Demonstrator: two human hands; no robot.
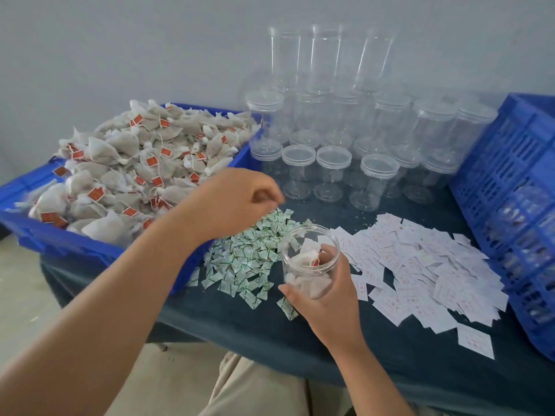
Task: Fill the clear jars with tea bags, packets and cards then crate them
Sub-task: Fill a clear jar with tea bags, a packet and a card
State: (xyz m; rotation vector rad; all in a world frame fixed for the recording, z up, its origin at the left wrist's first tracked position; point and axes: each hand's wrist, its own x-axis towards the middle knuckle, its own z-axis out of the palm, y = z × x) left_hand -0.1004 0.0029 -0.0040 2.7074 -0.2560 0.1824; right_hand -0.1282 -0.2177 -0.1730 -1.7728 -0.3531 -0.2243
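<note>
At the far left, a blue tray (60,238) is sitting heaped with tea bags (126,163), their red tags showing. The left hand (234,202) is hovering just right of that heap, above the far edge of the green packets (246,265), fingers curled downward (the tips are blurred, so whether they are pinching anything cannot be told). Just right of the packets, the right hand (327,295) is gripping an open jar (310,259), fingers wrapped round its wall, with a few tea bags lying inside. White cards (420,274) are spreading over the dark table (270,334) further right. Lidded jars (330,166) are standing empty at the far side, and a blue crate (510,190) is sitting at the right edge.
</note>
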